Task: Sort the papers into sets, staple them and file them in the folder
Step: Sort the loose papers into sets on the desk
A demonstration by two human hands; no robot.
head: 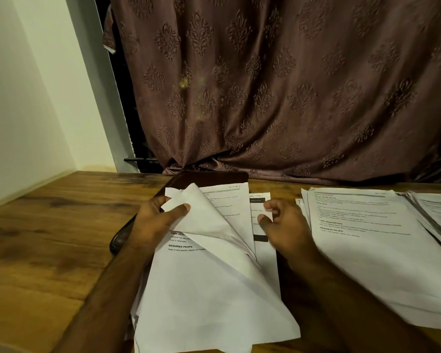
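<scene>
- head view is showing a person sorting printed papers on a wooden surface, with a brown patterned curtain hanging behind it.
- left hand is pinching the far corner of the top sheet between thumb and fingers and folding it back toward the person, baring the printed page under it.
- right hand is hovering just beside the middle pile with fingers loosely curled; its fingertips seem to be nipping the edge of a sheet that is peeking out on that side, though this is too small to be sure.
- middle pile is lying on a dark folder, whose far edge and left corner are showing past the papers.
- a second stack is lying on the right, apart from the middle pile, and more sheets are overlapping at the far right edge.
- judging by this, sorting is under way: some piles are looking grouped, but the middle pile is looking loose and uneven.
- no stapler is appearing in view, and no staple is visible, so stapling and filing are likely remaining.
</scene>
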